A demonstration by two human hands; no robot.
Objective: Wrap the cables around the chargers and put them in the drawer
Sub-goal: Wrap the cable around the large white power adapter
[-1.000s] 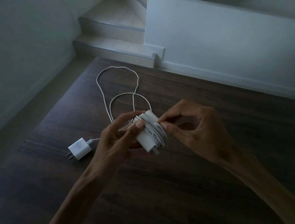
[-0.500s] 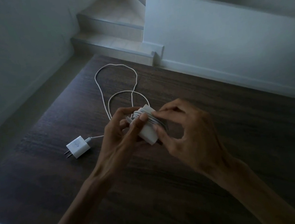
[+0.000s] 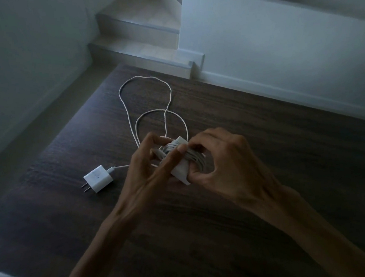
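Both hands meet above the dark wooden bench (image 3: 257, 143). The left hand (image 3: 149, 176) curls its grip round a white charger (image 3: 180, 170) already bound with coils of cable (image 3: 192, 155), its index finger laid across the windings. The right hand (image 3: 227, 165) pinches the same bundle from the other side, thumb beneath. A second charger (image 3: 98, 175) lies flat on the bench to the left, prongs pointing outward, its loose cable (image 3: 127, 103) looping away toward the steps (image 3: 143, 40).
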